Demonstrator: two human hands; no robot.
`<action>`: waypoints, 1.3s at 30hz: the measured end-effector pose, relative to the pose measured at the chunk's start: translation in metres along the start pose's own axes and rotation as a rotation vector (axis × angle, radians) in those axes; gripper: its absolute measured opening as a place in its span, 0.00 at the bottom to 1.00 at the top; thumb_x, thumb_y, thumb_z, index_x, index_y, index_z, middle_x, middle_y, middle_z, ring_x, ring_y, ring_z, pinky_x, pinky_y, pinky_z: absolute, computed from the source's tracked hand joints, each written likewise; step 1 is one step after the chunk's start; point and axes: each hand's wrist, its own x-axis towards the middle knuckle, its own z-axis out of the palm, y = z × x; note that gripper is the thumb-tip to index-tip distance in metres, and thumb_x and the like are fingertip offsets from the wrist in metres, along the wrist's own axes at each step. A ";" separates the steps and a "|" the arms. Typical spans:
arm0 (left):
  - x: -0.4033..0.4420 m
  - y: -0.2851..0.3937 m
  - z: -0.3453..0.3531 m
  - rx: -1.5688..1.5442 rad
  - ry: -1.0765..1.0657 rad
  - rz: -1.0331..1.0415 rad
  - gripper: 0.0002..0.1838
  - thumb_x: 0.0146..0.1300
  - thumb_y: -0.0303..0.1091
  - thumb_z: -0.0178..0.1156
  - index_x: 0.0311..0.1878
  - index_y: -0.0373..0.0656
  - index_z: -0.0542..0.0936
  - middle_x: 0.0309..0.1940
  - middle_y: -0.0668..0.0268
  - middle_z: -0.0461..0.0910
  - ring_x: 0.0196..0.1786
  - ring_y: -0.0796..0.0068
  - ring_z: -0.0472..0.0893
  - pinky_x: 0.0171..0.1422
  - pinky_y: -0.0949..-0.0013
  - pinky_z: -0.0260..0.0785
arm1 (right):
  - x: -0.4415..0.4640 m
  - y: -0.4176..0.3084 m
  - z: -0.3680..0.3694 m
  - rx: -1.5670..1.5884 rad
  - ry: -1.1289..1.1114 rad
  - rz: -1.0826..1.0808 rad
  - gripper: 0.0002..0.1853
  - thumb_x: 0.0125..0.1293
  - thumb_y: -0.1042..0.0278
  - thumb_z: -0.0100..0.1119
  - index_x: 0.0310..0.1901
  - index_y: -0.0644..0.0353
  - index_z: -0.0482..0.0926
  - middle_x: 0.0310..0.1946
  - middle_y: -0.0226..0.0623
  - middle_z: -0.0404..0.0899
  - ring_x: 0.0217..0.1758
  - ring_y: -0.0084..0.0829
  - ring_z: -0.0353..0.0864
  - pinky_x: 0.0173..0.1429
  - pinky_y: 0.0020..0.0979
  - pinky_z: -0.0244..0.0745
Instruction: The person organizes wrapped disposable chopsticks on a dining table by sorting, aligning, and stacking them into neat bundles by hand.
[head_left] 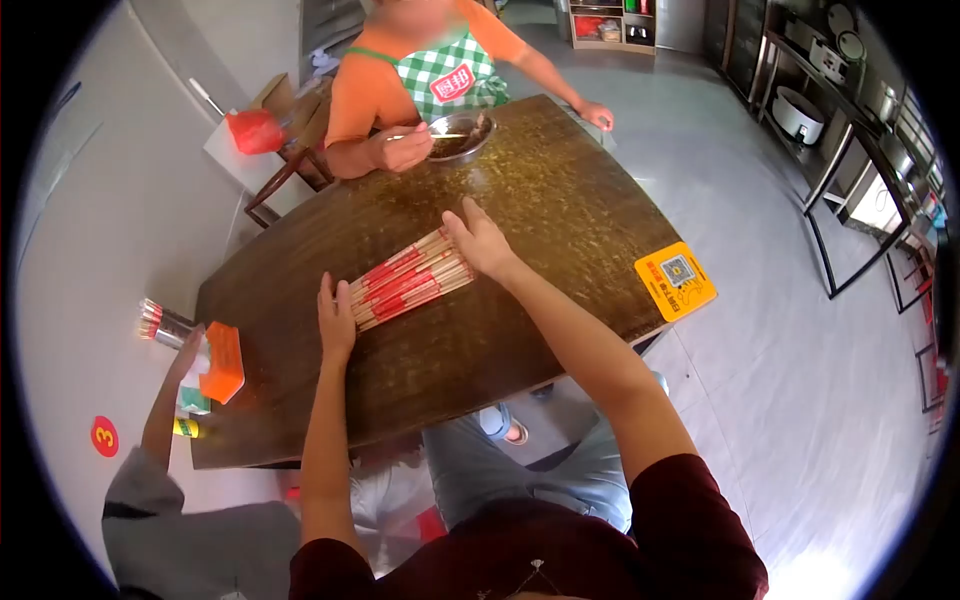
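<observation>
Several disposable chopsticks (412,278) in red-printed paper wrappers lie side by side in a flat bundle on the brown wooden table (560,220). At the bundle's left end is my left hand (338,318), upright with its fingers stretched out and its palm side toward the stick ends. My right hand (482,242) is at the opposite end, fingers straight and apart, touching or nearly touching the tips. Neither hand is wrapped round the bundle.
Across the table, a person in a checked apron (455,75) holds a stick over a metal bowl (462,135). At left, another person's hand (188,358) is beside a chopstick holder (170,325) and an orange box (222,362). An orange QR card (676,281) lies near the right edge.
</observation>
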 end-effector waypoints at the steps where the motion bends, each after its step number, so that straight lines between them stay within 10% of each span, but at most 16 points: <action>1: 0.004 0.000 0.001 -0.047 -0.009 -0.007 0.30 0.73 0.48 0.44 0.70 0.36 0.62 0.69 0.50 0.61 0.71 0.54 0.61 0.74 0.62 0.50 | 0.000 -0.006 0.000 -0.007 -0.110 -0.007 0.41 0.70 0.40 0.42 0.69 0.71 0.54 0.69 0.61 0.56 0.75 0.52 0.53 0.75 0.38 0.51; 4: 0.005 -0.007 0.005 0.057 -0.133 0.060 0.31 0.72 0.49 0.46 0.70 0.36 0.61 0.70 0.50 0.59 0.72 0.54 0.59 0.75 0.61 0.50 | -0.002 -0.006 0.011 -0.026 -0.385 -0.060 0.43 0.71 0.38 0.39 0.70 0.73 0.50 0.71 0.61 0.51 0.77 0.53 0.47 0.77 0.40 0.46; 9: -0.002 0.017 0.007 0.517 -0.194 0.003 0.37 0.69 0.57 0.47 0.70 0.37 0.61 0.72 0.51 0.56 0.76 0.55 0.53 0.77 0.55 0.43 | -0.012 0.004 0.029 -0.254 -0.142 -0.235 0.38 0.71 0.42 0.43 0.69 0.70 0.57 0.70 0.59 0.54 0.76 0.52 0.48 0.77 0.46 0.45; 16: 0.007 0.082 0.024 0.431 -0.223 0.476 0.33 0.73 0.49 0.44 0.71 0.33 0.57 0.73 0.49 0.54 0.76 0.52 0.50 0.78 0.51 0.40 | -0.008 0.001 0.018 -0.134 0.060 -0.279 0.32 0.73 0.47 0.43 0.65 0.69 0.64 0.67 0.56 0.62 0.71 0.52 0.58 0.74 0.44 0.52; 27: 0.052 0.058 0.062 0.571 -0.529 0.202 0.54 0.60 0.74 0.44 0.74 0.35 0.50 0.74 0.49 0.49 0.77 0.50 0.48 0.76 0.45 0.39 | -0.001 0.010 0.018 -0.095 0.087 -0.263 0.30 0.74 0.48 0.41 0.62 0.70 0.68 0.61 0.57 0.69 0.66 0.54 0.65 0.70 0.43 0.59; 39: 0.061 0.048 0.069 0.567 -0.549 0.140 0.60 0.56 0.79 0.41 0.76 0.38 0.41 0.77 0.52 0.38 0.79 0.57 0.37 0.79 0.49 0.32 | -0.006 -0.001 0.003 0.074 0.057 -0.041 0.35 0.73 0.41 0.35 0.64 0.69 0.67 0.64 0.55 0.66 0.68 0.50 0.64 0.70 0.40 0.58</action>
